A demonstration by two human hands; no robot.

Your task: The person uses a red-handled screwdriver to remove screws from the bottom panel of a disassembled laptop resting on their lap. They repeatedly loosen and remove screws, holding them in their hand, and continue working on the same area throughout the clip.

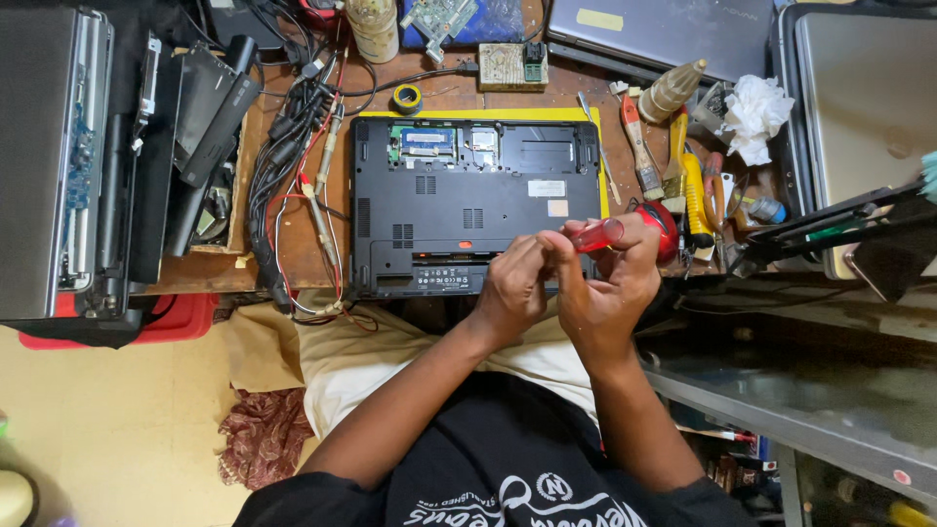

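You are clenching the translucent red plastic screwdriver handle [597, 234] in your right hand [610, 283], its long axis lying level, pointing left; your left hand [512, 283] is pinching at its tip end.

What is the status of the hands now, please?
Right hand grips red translucent screwdriver handle. Left hand pinches at its tip. Both above black upturned laptop. Nothing in the way.

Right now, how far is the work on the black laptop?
Done: the laptop lies bottom up, and one cover is off, showing the memory bay. In hand: the right hand holds a red-handled screwdriver, and the left hand meets it at the tip. Left: the main bottom cover is on.
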